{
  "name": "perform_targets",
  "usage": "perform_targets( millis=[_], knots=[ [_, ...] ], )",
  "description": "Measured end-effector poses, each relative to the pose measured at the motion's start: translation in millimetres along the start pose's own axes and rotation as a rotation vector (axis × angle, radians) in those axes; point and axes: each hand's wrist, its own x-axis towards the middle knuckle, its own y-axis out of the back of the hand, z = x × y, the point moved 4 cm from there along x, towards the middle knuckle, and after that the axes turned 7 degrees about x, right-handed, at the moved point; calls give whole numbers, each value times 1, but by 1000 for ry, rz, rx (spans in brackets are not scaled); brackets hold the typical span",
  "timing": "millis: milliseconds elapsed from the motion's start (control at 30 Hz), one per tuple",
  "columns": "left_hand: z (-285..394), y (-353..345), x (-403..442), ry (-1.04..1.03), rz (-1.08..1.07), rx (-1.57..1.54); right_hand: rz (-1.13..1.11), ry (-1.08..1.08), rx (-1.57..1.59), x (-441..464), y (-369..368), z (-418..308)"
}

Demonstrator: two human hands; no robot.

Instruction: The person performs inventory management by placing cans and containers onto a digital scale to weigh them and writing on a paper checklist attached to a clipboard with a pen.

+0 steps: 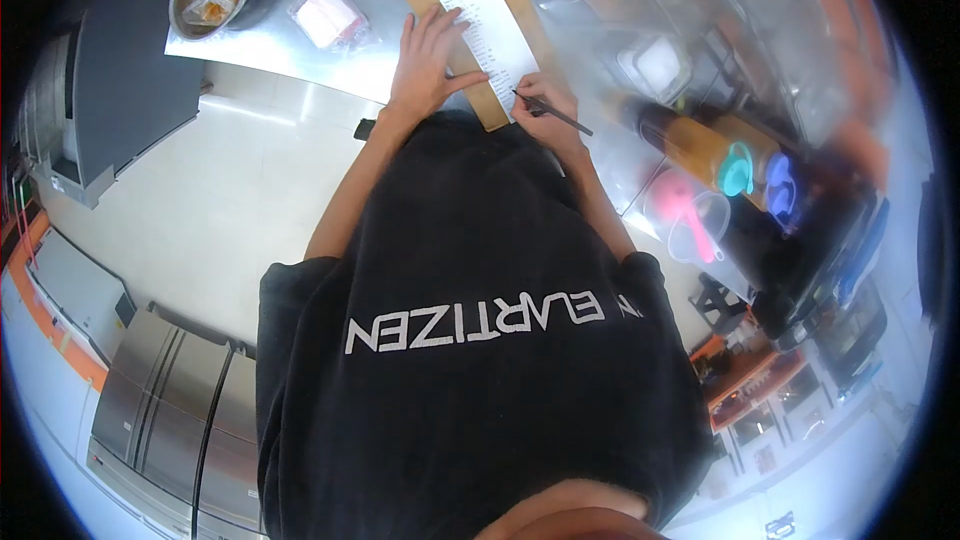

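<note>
A long white paper strip (478, 10) with printed or written lines lies on a piece of brown cardboard (518, 2) on the metal counter. My left hand (428, 58) rests flat with its fingers spread over the left edge of the strip and cardboard. In my right hand (545, 108) a dark pen (572, 122) is gripped, its tip at the strip's lower right part. What the lines say is too small to read.
Left on the metal counter (275, 50) are a metal bowl (178, 8) with food and a clear plastic packet (328, 12). To the right stand containers with a teal lid (736, 170) and a purple lid (780, 183), beside a pink scoop (690, 210).
</note>
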Motion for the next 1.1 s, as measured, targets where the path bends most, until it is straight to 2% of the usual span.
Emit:
perform_targets(
  millis=[300,400,600,1100],
  knots=[
    [-2,1,0,14,30,-45,-14,-30,32,10,-10,5],
    [-2,1,0,3,50,-47,-26,-126,23,6,-11,12],
    [-2,1,0,11,33,-38,-11,-63,-4,1,-12,20],
    [-2,1,-1,18,30,-47,-11,-84,23,-1,-14,21]
  ],
)
